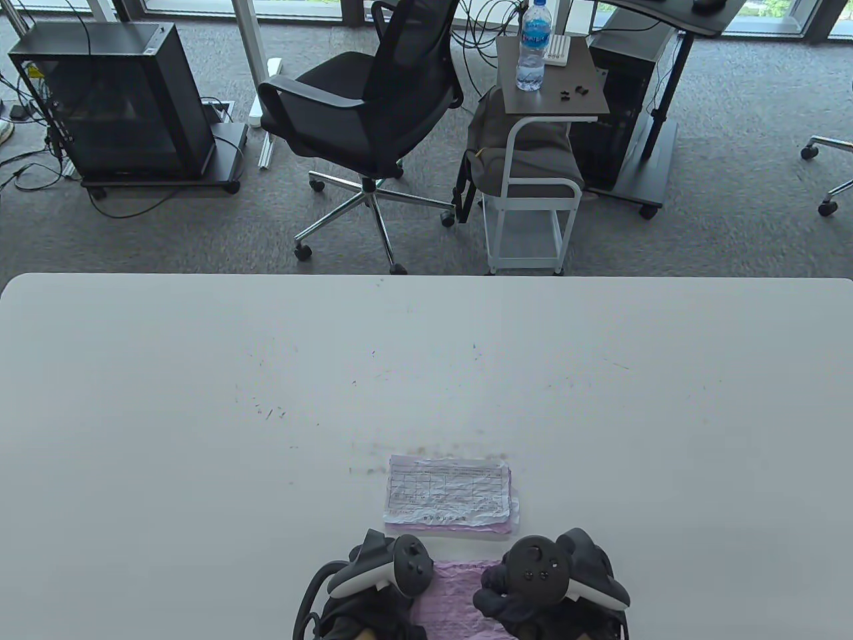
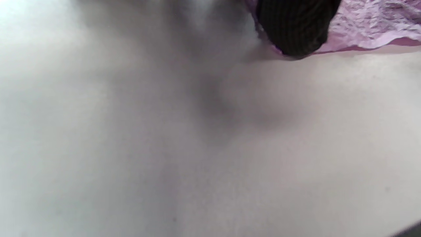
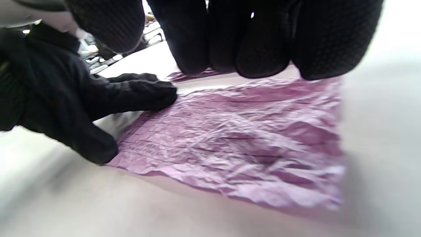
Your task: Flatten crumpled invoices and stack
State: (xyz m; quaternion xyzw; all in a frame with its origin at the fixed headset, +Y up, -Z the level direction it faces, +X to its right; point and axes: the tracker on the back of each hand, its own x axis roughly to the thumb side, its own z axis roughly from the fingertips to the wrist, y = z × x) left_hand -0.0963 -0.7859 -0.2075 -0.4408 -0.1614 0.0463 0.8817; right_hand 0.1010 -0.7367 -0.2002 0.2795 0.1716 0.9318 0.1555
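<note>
At the bottom centre of the table view, your left hand [image 1: 373, 580] and right hand [image 1: 533, 587] press flat fingers on the two ends of a crumpled pink invoice [image 1: 453, 593] lying on the white table [image 1: 200, 400]. Neither grip clenches it. Just above lies the stack [image 1: 450, 493], a white printed sheet on top.
</note>
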